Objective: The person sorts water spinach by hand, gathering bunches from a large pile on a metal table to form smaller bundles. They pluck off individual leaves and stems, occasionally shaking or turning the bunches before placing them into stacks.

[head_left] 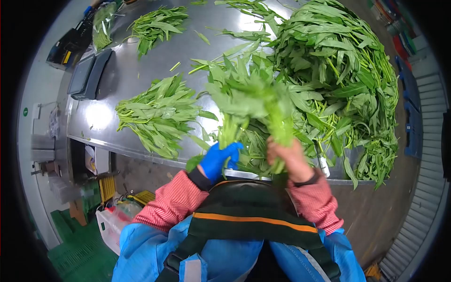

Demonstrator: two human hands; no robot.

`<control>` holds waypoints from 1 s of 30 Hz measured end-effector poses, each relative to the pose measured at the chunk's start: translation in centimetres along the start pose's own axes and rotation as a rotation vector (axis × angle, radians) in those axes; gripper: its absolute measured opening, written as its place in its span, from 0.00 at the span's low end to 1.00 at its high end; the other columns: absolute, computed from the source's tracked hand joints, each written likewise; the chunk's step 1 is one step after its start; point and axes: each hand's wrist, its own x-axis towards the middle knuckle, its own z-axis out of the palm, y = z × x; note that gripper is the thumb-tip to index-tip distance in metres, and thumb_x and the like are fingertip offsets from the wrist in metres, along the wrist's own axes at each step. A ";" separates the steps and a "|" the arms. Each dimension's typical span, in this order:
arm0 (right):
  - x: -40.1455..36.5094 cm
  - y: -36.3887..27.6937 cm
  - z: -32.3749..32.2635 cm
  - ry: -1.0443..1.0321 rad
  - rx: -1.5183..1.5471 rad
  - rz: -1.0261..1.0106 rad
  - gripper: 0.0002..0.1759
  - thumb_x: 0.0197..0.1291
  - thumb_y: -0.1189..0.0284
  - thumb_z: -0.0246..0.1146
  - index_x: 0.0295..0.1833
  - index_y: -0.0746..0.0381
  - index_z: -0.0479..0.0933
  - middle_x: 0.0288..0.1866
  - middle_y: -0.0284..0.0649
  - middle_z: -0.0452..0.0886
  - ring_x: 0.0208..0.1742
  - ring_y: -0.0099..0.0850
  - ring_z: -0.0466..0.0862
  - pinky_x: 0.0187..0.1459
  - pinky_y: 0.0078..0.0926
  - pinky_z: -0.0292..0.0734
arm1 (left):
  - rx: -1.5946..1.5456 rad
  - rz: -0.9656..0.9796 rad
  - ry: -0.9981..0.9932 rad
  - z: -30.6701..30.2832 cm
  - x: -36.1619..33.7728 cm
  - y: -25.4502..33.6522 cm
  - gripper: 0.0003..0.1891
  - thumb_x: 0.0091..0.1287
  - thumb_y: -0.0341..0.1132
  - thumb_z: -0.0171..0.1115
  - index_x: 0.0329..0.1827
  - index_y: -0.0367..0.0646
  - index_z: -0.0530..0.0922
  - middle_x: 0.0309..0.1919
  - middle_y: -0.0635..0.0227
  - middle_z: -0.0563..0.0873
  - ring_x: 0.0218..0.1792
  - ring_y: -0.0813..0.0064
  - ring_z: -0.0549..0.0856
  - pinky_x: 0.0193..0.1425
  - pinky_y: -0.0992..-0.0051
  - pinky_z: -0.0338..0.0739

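My left hand (220, 160), in a blue glove, is closed around the stems of a bunch of water spinach (230, 128) near the table's front edge. Beside it, my bare right hand (287, 157) grips the stems of a second bunch of water spinach (281, 120), smeared by motion. The leaves of both bunches point away from me and overlap, so where one ends is hard to see. Loose leaves lie under and between my hands. To the left rests a separate bunch of water spinach (159, 113), its stems pointing left.
A large heap of water spinach (338, 61) covers the right side of the metal table (141, 70). Another bunch (159, 27) lies toward the far left. Dark trays (91, 75) stand at the left edge, near a bagged bunch (103, 26). Green crates (84, 251) sit on the floor.
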 end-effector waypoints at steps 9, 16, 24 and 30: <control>2.6 3.5 4.1 -0.061 0.068 0.181 0.19 0.64 0.62 0.59 0.53 0.65 0.72 0.31 0.35 0.77 0.27 0.27 0.78 0.29 0.24 0.75 | -0.269 -0.020 -0.019 -0.4 1.2 -2.0 0.15 0.69 0.36 0.56 0.55 0.39 0.73 0.43 0.62 0.84 0.41 0.67 0.85 0.47 0.66 0.83; 2.6 4.3 1.8 0.012 -0.565 0.141 0.22 0.63 0.57 0.60 0.32 0.68 0.74 0.21 0.39 0.73 0.24 0.25 0.70 0.27 0.27 0.67 | -0.737 -0.272 -0.061 -0.9 0.6 -3.4 0.20 0.69 0.41 0.55 0.60 0.40 0.71 0.48 0.61 0.83 0.47 0.63 0.84 0.50 0.62 0.82; 0.8 4.3 2.6 0.038 -1.270 -0.398 0.13 0.62 0.65 0.58 0.30 0.63 0.72 0.23 0.47 0.78 0.25 0.46 0.79 0.27 0.42 0.72 | -0.601 -0.389 -0.181 -1.4 1.2 -4.2 0.20 0.68 0.39 0.59 0.60 0.41 0.71 0.50 0.62 0.82 0.49 0.67 0.83 0.53 0.63 0.79; 2.2 4.2 1.5 -0.163 -1.280 -0.480 0.12 0.63 0.66 0.55 0.33 0.63 0.74 0.24 0.48 0.77 0.25 0.45 0.79 0.26 0.42 0.73 | -0.397 -0.301 -0.133 -0.7 2.1 -4.8 0.20 0.66 0.32 0.61 0.61 0.43 0.71 0.49 0.65 0.82 0.48 0.69 0.83 0.52 0.68 0.80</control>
